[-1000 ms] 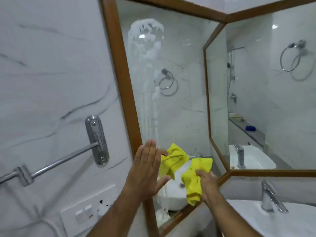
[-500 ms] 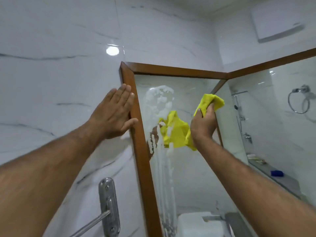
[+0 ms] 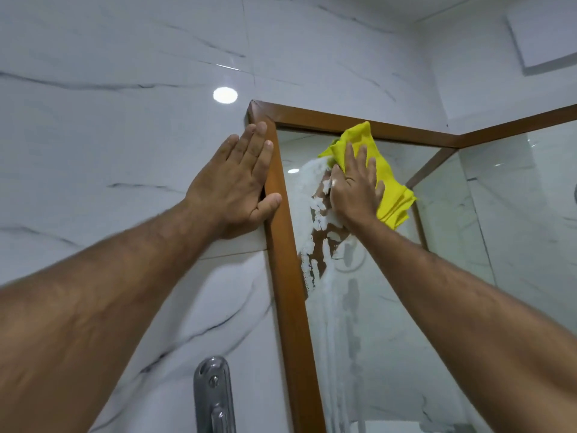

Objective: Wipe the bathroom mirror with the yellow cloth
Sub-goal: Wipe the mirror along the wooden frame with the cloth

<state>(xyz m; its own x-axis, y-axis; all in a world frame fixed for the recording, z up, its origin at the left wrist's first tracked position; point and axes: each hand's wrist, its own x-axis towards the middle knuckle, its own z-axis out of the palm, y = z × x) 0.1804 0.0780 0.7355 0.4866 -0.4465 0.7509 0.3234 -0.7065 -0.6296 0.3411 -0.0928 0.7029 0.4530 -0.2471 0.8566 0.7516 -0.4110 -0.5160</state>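
Observation:
The bathroom mirror [image 3: 384, 323] has a brown wooden frame [image 3: 290, 292] and meets a second mirror panel [image 3: 524, 220] at a corner. White foam [image 3: 312, 201] streaks down its left side. My right hand [image 3: 354, 189] presses the yellow cloth [image 3: 390, 189] flat against the glass near the mirror's top edge, fingers spread over it. My left hand [image 3: 237, 179] lies flat and open on the marble wall, its fingertips and thumb touching the frame's left side.
White marble tiles [image 3: 125, 120] cover the wall left of and above the mirror. A chrome towel-rail bracket [image 3: 214, 395] sits low on the wall beside the frame. A white vent panel [image 3: 543, 35] is at the top right.
My right hand has carried the cloth up to the mirror's top edge and flattened it on the glass, smearing the foam. My left hand stays braced by the frame. The view tilted upward.

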